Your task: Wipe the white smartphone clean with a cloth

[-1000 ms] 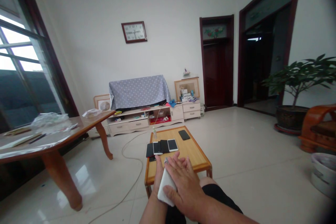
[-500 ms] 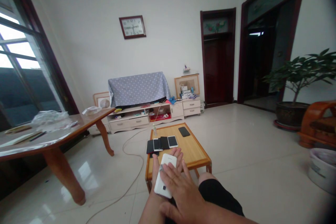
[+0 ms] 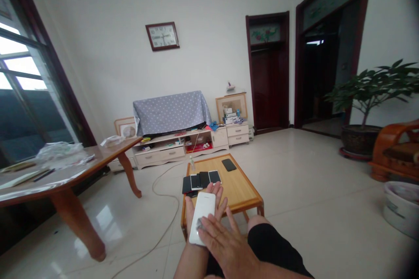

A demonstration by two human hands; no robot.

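A white smartphone lies back up across my left hand, held from beneath with the fingers reaching past its right edge. Over the phone's lower half my right hand presses its fingertips. Under those fingertips a small grey pad shows in part; its exact kind is unclear. The phone's camera, near the lower end, is hidden by the fingers and pad. Just beyond my hands, several dark and white-framed phones lie in a row on a low wooden table.
A single dark phone and a small clear bottle are on the low table too. To the left stands a large brown table with plastic bags. A cable trails over the floor. My knee is beside the low table.
My right hand and the grey pad have slid down the phone's back, from its middle towards its lower end. The upper back now shows bare, and the camera is covered.
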